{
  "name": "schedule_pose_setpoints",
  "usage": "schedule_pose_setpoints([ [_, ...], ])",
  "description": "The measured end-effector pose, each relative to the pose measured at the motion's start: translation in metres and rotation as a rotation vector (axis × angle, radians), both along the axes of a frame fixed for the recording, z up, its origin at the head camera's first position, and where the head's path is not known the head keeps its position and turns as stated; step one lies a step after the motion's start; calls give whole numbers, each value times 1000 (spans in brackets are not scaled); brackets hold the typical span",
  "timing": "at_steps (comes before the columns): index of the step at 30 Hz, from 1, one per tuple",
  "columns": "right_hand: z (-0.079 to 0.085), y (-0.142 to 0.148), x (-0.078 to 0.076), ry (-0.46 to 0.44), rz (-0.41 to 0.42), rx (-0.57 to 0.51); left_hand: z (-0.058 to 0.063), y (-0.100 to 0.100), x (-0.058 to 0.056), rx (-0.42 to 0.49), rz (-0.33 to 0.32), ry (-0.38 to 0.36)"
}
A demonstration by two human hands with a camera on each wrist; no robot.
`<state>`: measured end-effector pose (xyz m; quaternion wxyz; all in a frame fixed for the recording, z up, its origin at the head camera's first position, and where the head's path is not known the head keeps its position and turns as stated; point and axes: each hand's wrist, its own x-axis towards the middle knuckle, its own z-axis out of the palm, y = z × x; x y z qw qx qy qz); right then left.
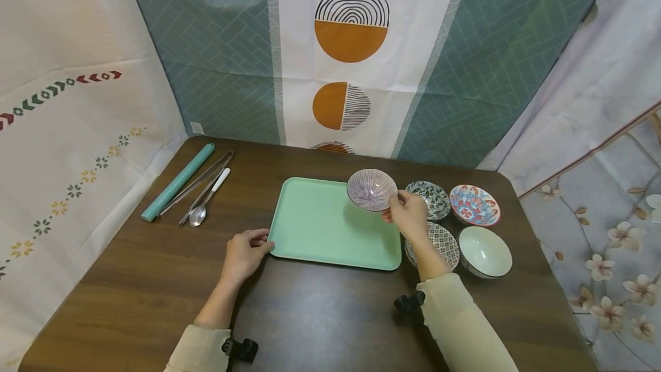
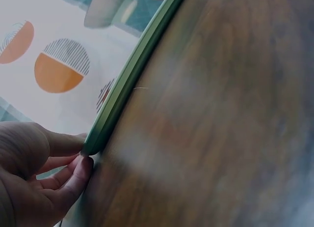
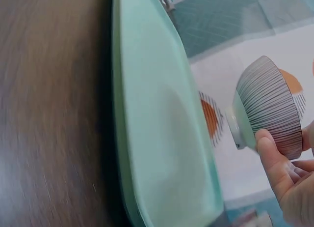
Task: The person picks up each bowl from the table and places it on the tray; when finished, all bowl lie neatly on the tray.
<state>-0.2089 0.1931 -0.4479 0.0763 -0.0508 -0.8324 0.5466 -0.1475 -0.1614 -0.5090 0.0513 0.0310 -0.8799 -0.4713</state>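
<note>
A mint-green tray lies on the dark wooden table. My left hand pinches its near left corner; the left wrist view shows thumb and fingers at the tray's rim. Over the tray's far right part, my right hand holds a purple-striped bowl by its edge. Seen from the side in the right wrist view, the striped bowl hangs above the tray surface, with a gap between them.
Right of the tray stand a green-patterned bowl, a red-and-blue bowl, a dark-patterned bowl and a white-lined bowl. At the left lie a teal stick, metal tongs and a white-handled spoon.
</note>
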Motion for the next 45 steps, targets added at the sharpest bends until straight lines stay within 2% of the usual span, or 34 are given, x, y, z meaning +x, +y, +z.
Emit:
schedule_pose_setpoints([
  [11,-20,-50,-20,-47,28,-57,1,1,1,19,11,13],
  [16,-24,-73,-30,-66,72,-53,1,1,2,18,9,19],
  [25,-34,-109,-51,-156,105,-58,0,2,2,8,8,5],
  [30,-35,-124,-59,-199,149,-134,0,1,1,7,19,14],
  [33,-35,-126,-60,-230,205,-242,0,2,1,12,12,17],
  [35,-34,-124,-59,-255,284,-308,0,2,1,14,11,18],
  [37,-34,-121,-57,-288,388,-329,0,2,1,12,13,17],
  [39,-34,-117,-54,-305,496,-299,0,2,1,7,20,15],
  [41,-34,-113,-49,-313,560,-241,1,1,2,2,23,13],
  [43,-33,-108,-45,-301,574,-175,0,1,3,6,23,14],
  [45,-31,-103,-39,-276,545,-126,-1,0,4,14,23,12],
])
